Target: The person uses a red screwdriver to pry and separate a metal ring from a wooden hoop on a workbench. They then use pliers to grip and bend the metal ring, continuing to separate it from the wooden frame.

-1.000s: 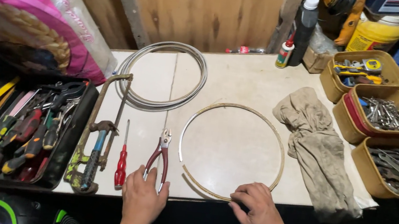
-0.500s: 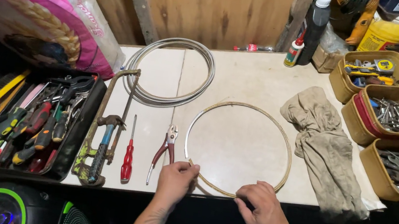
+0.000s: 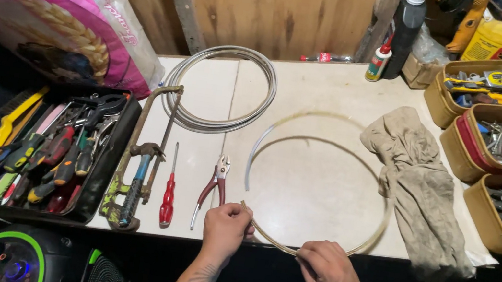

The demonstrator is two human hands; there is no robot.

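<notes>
pretty bright, even light on the pale worktop point(image 3: 310, 90), looks like it comes from overhead, so shadows are soft and short. the edges drop off hard though: left side and bottom under the table go almost black. the thin hoop point(image 3: 325, 171) is smeared with motion blur, showing a doubled arc at the top. both hands are a bit soft too. wide lens bends the table edges. slight glare on the shiny pink bag point(image 3: 48, 1).

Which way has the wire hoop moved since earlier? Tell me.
Yes. The wire hoop has opened and lifted at its near edge, held by both hands, while the pliers beside it stay put.
</notes>
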